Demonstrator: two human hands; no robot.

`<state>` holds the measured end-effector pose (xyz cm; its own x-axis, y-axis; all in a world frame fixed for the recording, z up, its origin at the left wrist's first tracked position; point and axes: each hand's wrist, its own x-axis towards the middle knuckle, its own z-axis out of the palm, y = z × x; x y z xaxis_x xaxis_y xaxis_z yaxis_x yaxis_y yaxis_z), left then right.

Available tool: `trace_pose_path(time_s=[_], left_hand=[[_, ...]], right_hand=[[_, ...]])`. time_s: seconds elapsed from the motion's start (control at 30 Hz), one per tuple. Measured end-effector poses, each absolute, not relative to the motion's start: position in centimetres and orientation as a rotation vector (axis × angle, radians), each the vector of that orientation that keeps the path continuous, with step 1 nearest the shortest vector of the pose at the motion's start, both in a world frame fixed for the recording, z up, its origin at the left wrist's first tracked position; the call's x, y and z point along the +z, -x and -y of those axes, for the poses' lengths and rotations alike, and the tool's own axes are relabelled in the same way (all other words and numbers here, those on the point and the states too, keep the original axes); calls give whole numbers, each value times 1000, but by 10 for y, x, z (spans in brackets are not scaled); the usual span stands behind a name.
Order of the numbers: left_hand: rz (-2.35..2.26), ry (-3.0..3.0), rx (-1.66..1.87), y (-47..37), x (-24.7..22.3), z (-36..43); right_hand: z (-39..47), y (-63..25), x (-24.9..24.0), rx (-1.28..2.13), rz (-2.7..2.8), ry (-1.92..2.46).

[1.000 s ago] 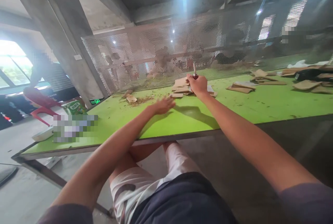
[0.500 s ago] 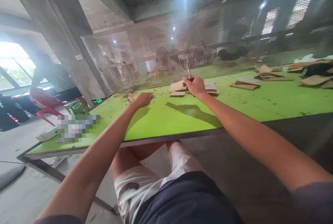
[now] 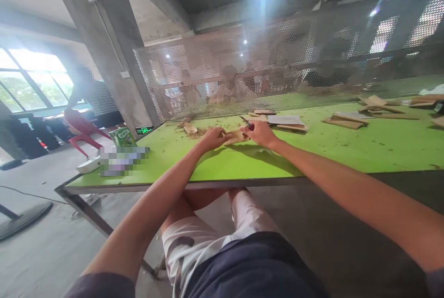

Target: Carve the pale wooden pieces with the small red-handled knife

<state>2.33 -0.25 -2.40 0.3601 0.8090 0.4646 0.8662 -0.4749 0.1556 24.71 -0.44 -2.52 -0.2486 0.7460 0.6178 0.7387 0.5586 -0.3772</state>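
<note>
My left hand (image 3: pixel 214 138) is closed on the left end of a flat tan piece of wood (image 3: pixel 236 138), low over the green tabletop. A small knife (image 3: pixel 244 120) is in my right hand (image 3: pixel 262 133), its blade pointing up and to the left. The fingers of that hand also touch the right end of the wood piece. Shavings (image 3: pixel 199 132) lie scattered just beyond my left hand, beside a few small wood scraps (image 3: pixel 189 128). More flat tan pieces (image 3: pixel 289 127) and a pale sheet (image 3: pixel 286 119) lie behind my right hand.
A perforated metal screen (image 3: pixel 215 81) runs along the back of the green table (image 3: pixel 166 168). Further tan pieces (image 3: pixel 347 121) lie to the right. At the left end are a green box (image 3: pixel 124 137) and a blurred-out item. Beyond stand a red chair (image 3: pixel 81 124) and a person.
My hands have come together over the table, and the wood piece is now held between them. The knife, upright before, has tipped to the left. The view has shifted left.
</note>
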Motion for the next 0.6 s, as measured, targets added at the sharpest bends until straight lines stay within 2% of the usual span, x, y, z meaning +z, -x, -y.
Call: trace_pose_path(time_s=[0.3,0.6], left_hand=[[1610,2502,-1068,-19,-25,-6],[1770,2153,-1297,-3,-11,-4]], right_hand=[[3,-246,-29,-137,2328,1214],[0,-249,-31,-199,2395,1250]])
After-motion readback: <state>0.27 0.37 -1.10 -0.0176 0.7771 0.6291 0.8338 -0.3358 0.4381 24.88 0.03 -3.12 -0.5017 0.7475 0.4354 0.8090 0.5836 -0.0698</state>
